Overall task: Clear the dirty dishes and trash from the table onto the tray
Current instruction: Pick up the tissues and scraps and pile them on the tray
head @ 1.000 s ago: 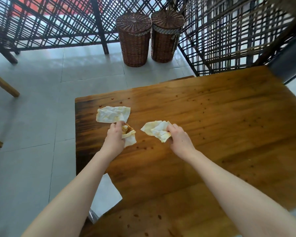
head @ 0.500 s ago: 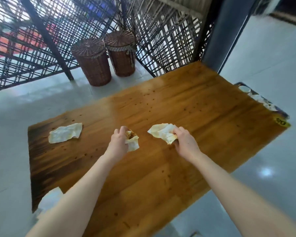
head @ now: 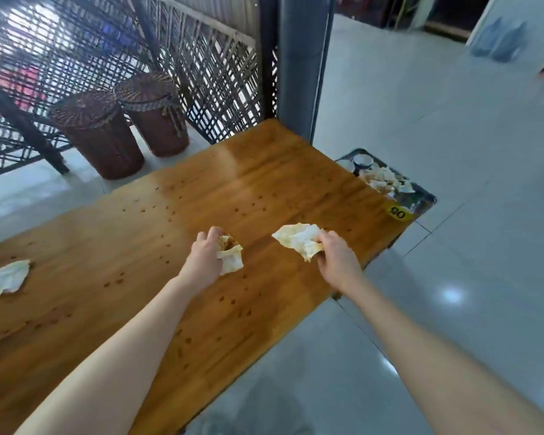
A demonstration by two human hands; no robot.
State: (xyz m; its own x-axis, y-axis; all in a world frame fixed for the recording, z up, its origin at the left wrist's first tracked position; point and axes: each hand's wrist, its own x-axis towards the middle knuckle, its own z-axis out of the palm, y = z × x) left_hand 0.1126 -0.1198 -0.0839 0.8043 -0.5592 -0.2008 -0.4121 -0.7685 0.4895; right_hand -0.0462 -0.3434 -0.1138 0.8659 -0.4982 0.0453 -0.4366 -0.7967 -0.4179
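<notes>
My left hand (head: 205,257) grips a crumpled, food-stained napkin (head: 231,257) above the middle of the wooden table (head: 139,246). My right hand (head: 335,257) pinches a second yellow-stained napkin (head: 297,240) a little to the right, also held over the tabletop. A third crumpled napkin (head: 4,279) lies flat at the table's far left edge. Beyond the table's right end a dark tray (head: 427,196) holds small cups and several used napkins.
Two lidded wicker baskets (head: 107,136) stand on the tiled floor behind the table, before a dark lattice screen (head: 208,73). A grey pillar (head: 299,58) rises at the table's back right corner. A yellow number tag (head: 396,212) marks the right corner.
The view has swung right, bringing the tray into sight. Both hands have carried their napkins rightward along the table, and the third napkin has dropped back to the left edge of view.
</notes>
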